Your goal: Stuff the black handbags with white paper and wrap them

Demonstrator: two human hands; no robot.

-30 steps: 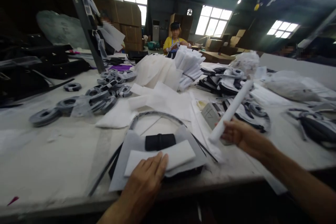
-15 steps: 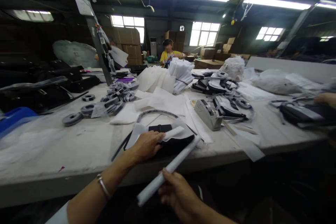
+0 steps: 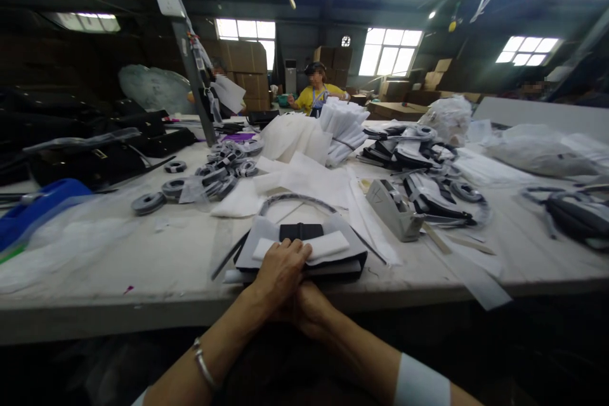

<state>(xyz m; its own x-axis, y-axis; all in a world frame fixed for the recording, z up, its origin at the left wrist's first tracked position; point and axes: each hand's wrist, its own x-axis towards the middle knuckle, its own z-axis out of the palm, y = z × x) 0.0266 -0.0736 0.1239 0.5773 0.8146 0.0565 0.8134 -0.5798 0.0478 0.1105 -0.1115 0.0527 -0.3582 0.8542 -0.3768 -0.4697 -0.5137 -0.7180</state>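
In front of me on the table lies a black handbag (image 3: 301, 231) with grey-white wrapping, its wrapped handle (image 3: 297, 198) arching behind it. A folded white padding strip (image 3: 330, 246) lies across the bag. My left hand (image 3: 284, 266) is closed over this strip, its fingers together and bent onto it. My right hand (image 3: 311, 307) is at the bag's front edge, just below the left; its fingers are hidden. A pale end of white material (image 3: 233, 276) shows at the bag's lower left corner.
A grey tape dispenser (image 3: 394, 209) stands to the right, near more wrapped black bags (image 3: 432, 200). Grey wrapped coils (image 3: 221, 177) lie at left, white sheets and rolls (image 3: 342, 130) behind. A person in yellow (image 3: 316, 96) is across the table. A metal post (image 3: 193, 82) rises at left.
My right hand has moved up to the bag's front edge, and the white roll it held no longer shows in it. My left hand stays on the bag. The view has shifted slightly.
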